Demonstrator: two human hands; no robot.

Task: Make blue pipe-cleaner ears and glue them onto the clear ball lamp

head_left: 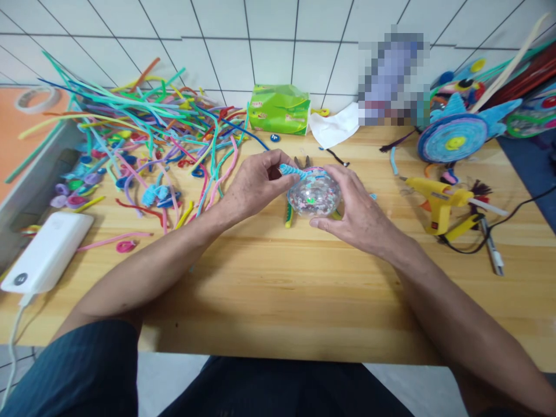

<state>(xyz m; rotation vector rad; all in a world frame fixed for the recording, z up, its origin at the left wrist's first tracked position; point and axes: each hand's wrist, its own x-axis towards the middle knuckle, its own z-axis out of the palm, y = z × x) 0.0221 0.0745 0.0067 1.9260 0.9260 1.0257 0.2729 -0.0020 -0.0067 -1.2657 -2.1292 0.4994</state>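
Note:
My right hand (354,208) wraps round the side of a clear, rounded plastic piece (316,196) with glittery bits and a green spot inside. Between the thumb and fingers of my left hand (263,182) is a light-blue twisted pipe cleaner piece (292,170), touching the top left of the clear piece. Whether the two are joined I cannot tell. Behind and under the clear piece lie pliers (289,214) with green and yellow handles, mostly covered.
Many coloured pipe cleaners (147,110) heap up at left, near a white power bank (47,252). A green tissue pack (279,110) stands against the tiled wall. To the right lie a yellow glue gun (438,197) with a cord and a blue fish-shaped craft (454,142).

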